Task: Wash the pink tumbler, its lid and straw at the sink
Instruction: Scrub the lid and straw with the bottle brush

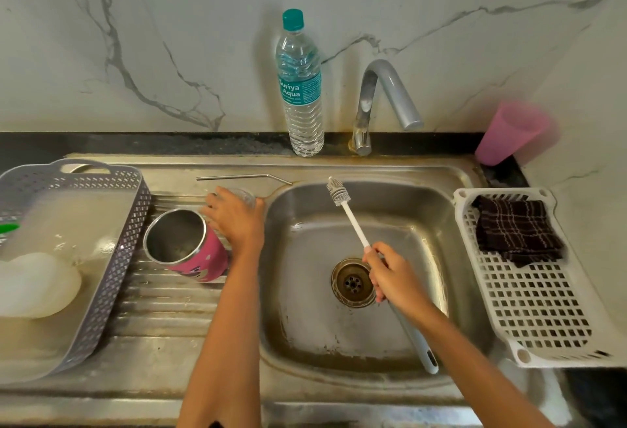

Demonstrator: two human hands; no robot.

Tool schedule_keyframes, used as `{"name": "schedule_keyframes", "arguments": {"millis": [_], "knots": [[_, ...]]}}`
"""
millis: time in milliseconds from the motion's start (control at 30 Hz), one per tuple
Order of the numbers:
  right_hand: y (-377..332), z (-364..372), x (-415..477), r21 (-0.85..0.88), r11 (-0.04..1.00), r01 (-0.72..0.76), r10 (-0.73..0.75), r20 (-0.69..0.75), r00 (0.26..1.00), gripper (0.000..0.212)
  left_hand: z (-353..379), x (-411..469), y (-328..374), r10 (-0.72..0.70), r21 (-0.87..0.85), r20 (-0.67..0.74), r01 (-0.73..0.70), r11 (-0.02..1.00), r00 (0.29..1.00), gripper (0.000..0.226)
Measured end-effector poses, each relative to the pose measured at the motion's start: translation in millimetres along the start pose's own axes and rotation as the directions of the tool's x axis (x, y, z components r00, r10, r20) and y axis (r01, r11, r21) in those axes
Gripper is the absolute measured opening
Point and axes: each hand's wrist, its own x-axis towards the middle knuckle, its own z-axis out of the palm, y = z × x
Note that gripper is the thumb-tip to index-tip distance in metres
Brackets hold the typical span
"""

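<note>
The pink tumbler (190, 244) stands on the ribbed drainboard left of the sink basin (305, 308), its steel inside showing and no lid on it. Just behind it my left hand (237, 219) grips the clear lid (245, 196) on the drainboard. A bent metal straw (244, 177) lies on the steel ledge farther back. Over the basin my right hand (393, 278) holds a white bottle brush (349, 215) by its handle, bristle head pointing up and away toward the back of the basin.
A grey perforated basket (129, 234) with a white object sits at the left. A white drying rack (543, 319) holding a dark cloth (515, 230) is on the right. A water bottle (301, 88), the tap (383, 98) and a pink cup (509, 134) stand at the back.
</note>
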Motion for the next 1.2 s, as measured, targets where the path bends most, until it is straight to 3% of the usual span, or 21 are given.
{"name": "schedule_keyframes", "arguments": {"millis": [67,133,167,200,267,300,367,433,533,700,900,1000,1100,1200], "knots": [[-1,0,-1,0.009,1.000,0.003,-0.003,-0.002,1.000,0.024,-6,1,2,-0.038,-0.088,0.029,0.041,0.995,0.999,0.077],[-3,-1,-3,0.027,1.000,0.007,-0.007,-0.003,1.000,0.021,-15,-4,6,-0.070,-0.371,0.123,0.111,0.922,0.990,0.081],[-4,-1,-4,0.038,0.999,0.013,-0.013,-0.002,1.000,0.020,-20,-9,9,-0.065,-0.559,0.248,0.198,0.805,0.966,0.078],[-5,-2,-5,0.041,0.999,0.024,-0.024,0.001,1.000,0.018,-25,-17,13,-0.016,-0.721,0.399,0.325,0.612,0.917,0.072],[-8,-5,-9,-0.007,0.998,0.065,-0.065,-0.001,0.998,0.015,-33,-36,18,0.179,-0.788,0.616,0.599,0.145,0.767,0.056],[-9,-7,-11,-0.067,0.993,0.094,-0.095,-0.003,0.996,0.015,-34,-45,20,0.271,-0.743,0.644,0.670,-0.001,0.715,0.052],[-10,-11,-20,-0.209,0.965,0.156,-0.155,0.020,0.988,0.018,-30,-60,23,0.344,-0.691,0.648,0.715,-0.110,0.679,0.050],[-11,-17,-31,-0.388,0.898,0.206,-0.199,0.057,0.978,0.022,-26,-72,27,0.374,-0.677,0.649,0.727,-0.114,0.662,0.047],[-17,-27,-42,-0.656,0.703,0.276,-0.286,0.095,0.954,0.025,-22,-87,31,0.434,-0.677,0.659,0.736,-0.012,0.614,0.051],[-24,-42,-39,-0.825,0.538,0.174,-0.279,0.021,0.960,0.033,-23,-94,23,0.471,-0.689,0.680,0.708,0.152,0.561,0.047],[-29,-31,-56,-0.823,0.503,0.262,-0.297,0.120,0.947,0.039,-25,-91,22,0.422,-0.707,0.692,0.670,0.227,0.586,0.047],[-34,-44,-38,-0.840,0.498,0.216,-0.299,0.067,0.952,0.039,-26,-94,19,0.440,-0.714,0.688,0.649,0.263,0.578,0.046],[-29,-45,-37,-0.848,0.493,0.194,-0.278,0.058,0.959,0.041,-33,-88,18,0.462,-0.766,0.636,0.580,0.277,0.618,0.045],[-30,-37,-51,-0.849,0.445,0.284,-0.328,0.141,0.934,0.042,-32,-86,18,0.433,-0.773,0.631,0.568,0.281,0.644,0.045]]}}
